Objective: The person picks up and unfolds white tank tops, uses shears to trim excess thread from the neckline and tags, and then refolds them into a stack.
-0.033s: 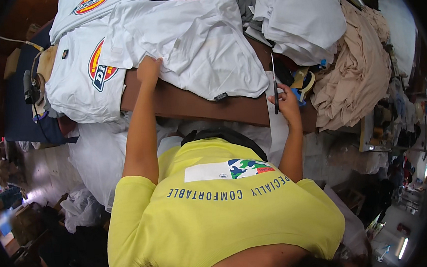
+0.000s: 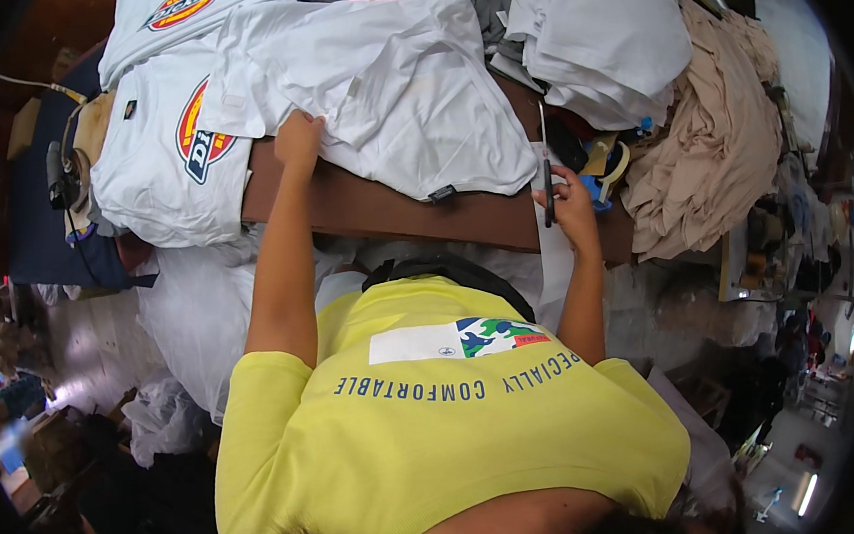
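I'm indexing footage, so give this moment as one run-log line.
left hand: pinching white garment | right hand: holding scissors, blades pointing forward | garment: lying over brown table

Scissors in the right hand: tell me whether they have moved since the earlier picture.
Yes, but only slightly: the scissors in the right hand have shifted to the left, away from the tape roll.

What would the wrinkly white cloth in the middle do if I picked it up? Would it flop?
The white cloth would likely flop and droop, since it lies in soft wrinkles. It looks thin, so it's probably light for its size. It's spread out rather than round, so it likely wouldn't roll.
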A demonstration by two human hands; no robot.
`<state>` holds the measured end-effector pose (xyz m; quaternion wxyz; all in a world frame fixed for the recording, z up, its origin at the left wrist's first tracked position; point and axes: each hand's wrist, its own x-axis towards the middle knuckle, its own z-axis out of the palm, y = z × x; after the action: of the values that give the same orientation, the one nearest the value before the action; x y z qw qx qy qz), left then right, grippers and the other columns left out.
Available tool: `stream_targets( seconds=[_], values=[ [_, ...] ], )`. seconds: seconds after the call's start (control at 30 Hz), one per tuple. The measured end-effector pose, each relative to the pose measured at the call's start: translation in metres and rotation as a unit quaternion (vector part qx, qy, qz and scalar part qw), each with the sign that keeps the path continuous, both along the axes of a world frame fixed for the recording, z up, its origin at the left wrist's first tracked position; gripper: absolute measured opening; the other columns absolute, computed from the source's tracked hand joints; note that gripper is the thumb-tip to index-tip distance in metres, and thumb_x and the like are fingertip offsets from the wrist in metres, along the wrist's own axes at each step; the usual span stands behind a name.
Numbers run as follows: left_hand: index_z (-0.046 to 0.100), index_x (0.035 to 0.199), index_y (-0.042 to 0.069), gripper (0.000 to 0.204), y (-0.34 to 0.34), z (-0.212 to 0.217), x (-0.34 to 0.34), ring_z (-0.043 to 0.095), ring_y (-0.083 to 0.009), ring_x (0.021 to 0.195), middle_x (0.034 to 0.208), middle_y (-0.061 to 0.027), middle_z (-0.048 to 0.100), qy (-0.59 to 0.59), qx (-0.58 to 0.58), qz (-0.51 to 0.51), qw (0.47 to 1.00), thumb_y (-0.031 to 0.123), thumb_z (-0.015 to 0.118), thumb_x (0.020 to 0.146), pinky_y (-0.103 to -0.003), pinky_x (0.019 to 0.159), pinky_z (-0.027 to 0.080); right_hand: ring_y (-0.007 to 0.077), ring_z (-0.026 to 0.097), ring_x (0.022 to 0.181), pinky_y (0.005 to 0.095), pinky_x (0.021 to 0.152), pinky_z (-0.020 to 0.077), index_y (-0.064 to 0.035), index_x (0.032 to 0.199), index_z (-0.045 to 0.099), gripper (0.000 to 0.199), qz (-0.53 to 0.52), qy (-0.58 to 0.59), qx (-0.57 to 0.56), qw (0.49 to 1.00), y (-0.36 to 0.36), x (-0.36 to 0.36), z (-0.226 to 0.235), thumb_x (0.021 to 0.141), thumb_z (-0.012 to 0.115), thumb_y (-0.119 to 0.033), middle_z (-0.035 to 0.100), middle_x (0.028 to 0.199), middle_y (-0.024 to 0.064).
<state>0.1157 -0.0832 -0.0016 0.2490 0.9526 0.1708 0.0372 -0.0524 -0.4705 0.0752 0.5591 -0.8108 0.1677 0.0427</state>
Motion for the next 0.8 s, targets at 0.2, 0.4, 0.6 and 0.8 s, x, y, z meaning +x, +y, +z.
stream_targets(
  seconds=[0.2, 0.4, 0.6, 0.8],
  values=[
    [0.059, 0.084, 0.007, 0.027, 0.011, 0.005, 0.004, 0.061, -0.0310, 0.081, 0.082, -0.0129, 0.064, -0.095, -0.088, 0.005, 0.992, 0.033, 0.062, 0.075, -0.039, 0.071, 0.046, 0.0127, 0.061, 0.066, 0.0196, 0.057, 0.0477, -0.0028, 0.124, 0.038, 0.052, -0.015, -0.023, 0.207, 0.978, 0.061, -0.004, 0.006, 0.079, 0.064, -0.004, 0.061, 0.082, 0.0089],
    [0.059, 0.086, 0.004, 0.030, 0.018, 0.010, 0.020, 0.061, -0.0306, 0.080, 0.084, -0.0157, 0.064, -0.012, -0.150, -0.024, 0.988, 0.032, 0.063, 0.075, -0.036, 0.070, 0.046, 0.0143, 0.062, 0.075, 0.0215, 0.062, 0.0503, -0.0059, 0.124, 0.039, 0.046, 0.061, -0.022, 0.197, 0.978, 0.112, 0.010, -0.001, 0.082, 0.055, 0.004, 0.060, 0.087, 0.0101],
    [0.056, 0.100, 0.005, 0.027, 0.025, 0.003, 0.030, 0.061, -0.0205, 0.080, 0.095, -0.0068, 0.062, -0.067, -0.627, -0.056, 0.774, 0.027, 0.058, 0.084, -0.032, 0.068, 0.047, 0.0114, 0.060, 0.081, 0.0216, 0.064, 0.0502, -0.0056, 0.124, 0.040, 0.045, 0.079, -0.029, 0.190, 0.978, 0.164, 0.020, 0.011, 0.081, 0.050, 0.007, 0.058, 0.089, 0.0074],
    [0.053, 0.101, -0.001, 0.024, 0.000, 0.006, -0.011, 0.060, -0.0143, 0.074, 0.091, -0.0063, 0.060, 0.072, -0.737, -0.011, 0.672, 0.008, 0.063, 0.080, -0.024, 0.063, 0.050, 0.0096, 0.060, 0.075, 0.0210, 0.065, 0.0482, -0.0040, 0.122, 0.043, 0.043, 0.097, -0.066, 0.157, 0.981, 0.178, 0.012, 0.001, 0.081, 0.053, 0.006, 0.060, 0.083, 0.0060]
  ],
)
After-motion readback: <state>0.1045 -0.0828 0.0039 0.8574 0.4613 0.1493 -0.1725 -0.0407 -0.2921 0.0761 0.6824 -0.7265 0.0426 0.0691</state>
